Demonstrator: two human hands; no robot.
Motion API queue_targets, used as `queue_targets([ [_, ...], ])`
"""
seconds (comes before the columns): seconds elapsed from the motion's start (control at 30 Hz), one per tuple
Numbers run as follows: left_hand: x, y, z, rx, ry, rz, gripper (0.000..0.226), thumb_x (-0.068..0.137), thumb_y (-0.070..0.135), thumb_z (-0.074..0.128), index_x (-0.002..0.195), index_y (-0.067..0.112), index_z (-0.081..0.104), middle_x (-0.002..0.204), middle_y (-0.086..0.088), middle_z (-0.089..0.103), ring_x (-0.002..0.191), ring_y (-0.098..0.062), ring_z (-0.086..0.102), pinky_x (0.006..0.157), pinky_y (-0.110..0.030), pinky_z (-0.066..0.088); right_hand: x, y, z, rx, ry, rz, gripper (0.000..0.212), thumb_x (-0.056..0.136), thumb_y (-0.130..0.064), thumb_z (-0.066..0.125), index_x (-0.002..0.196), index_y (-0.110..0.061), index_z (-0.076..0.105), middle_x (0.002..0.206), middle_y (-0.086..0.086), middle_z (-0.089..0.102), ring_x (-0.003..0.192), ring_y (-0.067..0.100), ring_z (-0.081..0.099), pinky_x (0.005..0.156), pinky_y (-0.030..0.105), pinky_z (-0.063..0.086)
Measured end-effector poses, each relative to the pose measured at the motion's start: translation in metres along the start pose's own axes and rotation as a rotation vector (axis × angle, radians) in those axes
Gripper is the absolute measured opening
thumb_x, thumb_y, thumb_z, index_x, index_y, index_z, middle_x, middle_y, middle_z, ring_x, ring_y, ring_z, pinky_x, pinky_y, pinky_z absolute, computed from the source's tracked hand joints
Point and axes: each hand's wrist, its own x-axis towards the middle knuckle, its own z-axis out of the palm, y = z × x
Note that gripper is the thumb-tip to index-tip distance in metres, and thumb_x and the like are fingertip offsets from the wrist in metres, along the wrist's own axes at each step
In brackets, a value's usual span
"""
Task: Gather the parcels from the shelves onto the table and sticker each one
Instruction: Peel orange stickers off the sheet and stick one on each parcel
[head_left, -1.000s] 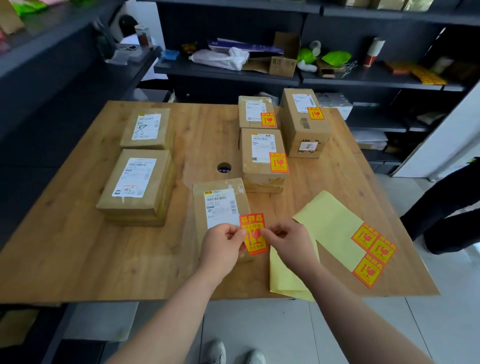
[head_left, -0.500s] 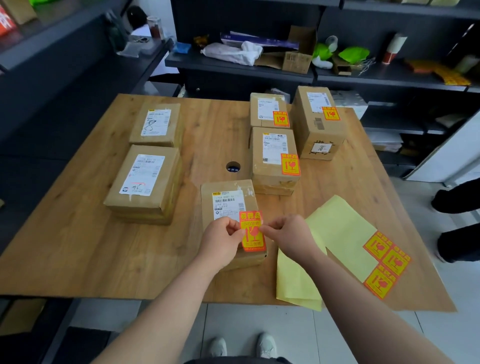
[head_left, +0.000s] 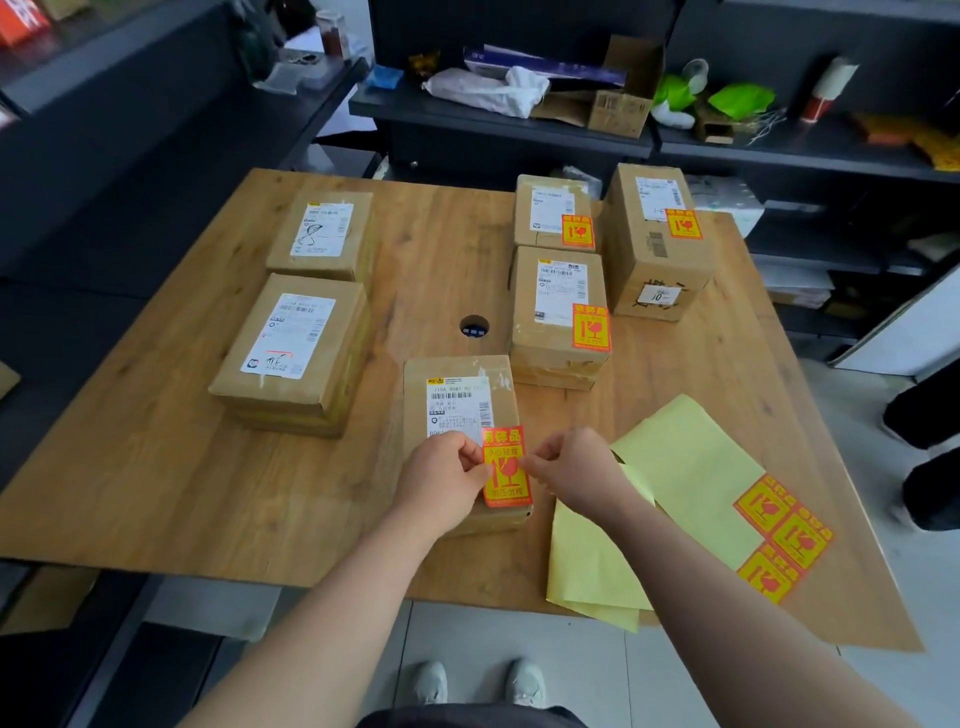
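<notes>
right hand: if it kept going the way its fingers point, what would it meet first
The right hand points left at the sticker it pinches; just past that is the left hand. Depth looks roughly level, so likely contact.

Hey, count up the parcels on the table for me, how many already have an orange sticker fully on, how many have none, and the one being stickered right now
Stickered parcels: 3
Parcels with no sticker: 2
Parcel being stickered, orange sticker held over it by the left hand and right hand: 1
Total: 6 parcels

Orange-red sticker (head_left: 506, 467) with yellow print, brown parcel (head_left: 460, 410), pale yellow backing sheets (head_left: 685, 467), wood-grain table (head_left: 156, 467).
</notes>
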Motion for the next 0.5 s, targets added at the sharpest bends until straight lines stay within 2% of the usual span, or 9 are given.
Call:
queue_targets([
  [0.13,0.0000,-0.0004,0.0016,0.019,0.021,0.010,0.007,0.084,0.024,0.070,0.084,0.021,0.064,0.078,0.012,0.061,0.072,-0.006,0.057,0.058,-0.020,0.043,0.0015,0.0007,0.0010,0.023,0.003,0.020,0.023,0.084,-0.030,0.071,0.074,-0.010,0.071,0.063,0.001,0.063,0.056,0.010,0.056,0.049,0.023,0.046],
  [0.27,0.0012,-0.0021,0.0038,0.018,0.063,0.007,0.008,0.081,0.025,0.072,0.084,0.020,0.067,0.080,0.009,0.066,0.074,-0.007,0.061,0.063,-0.024,0.050,0.0012,-0.0013,0.0006,0.047,0.001,0.058,0.025,0.082,-0.030,0.073,0.070,-0.008,0.070,0.058,0.001,0.060,0.050,0.011,0.051,0.046,0.023,0.043],
  [0.5,0.0030,-0.0030,0.0047,0.000,0.074,-0.003,0.010,0.078,0.024,0.075,0.082,0.020,0.067,0.079,0.008,0.067,0.071,-0.005,0.062,0.061,-0.022,0.051,0.0063,-0.0031,0.0021,0.023,-0.002,0.119,0.025,0.079,-0.032,0.075,0.068,-0.010,0.069,0.070,0.007,0.069,0.060,0.016,0.062,0.056,0.030,0.053],
])
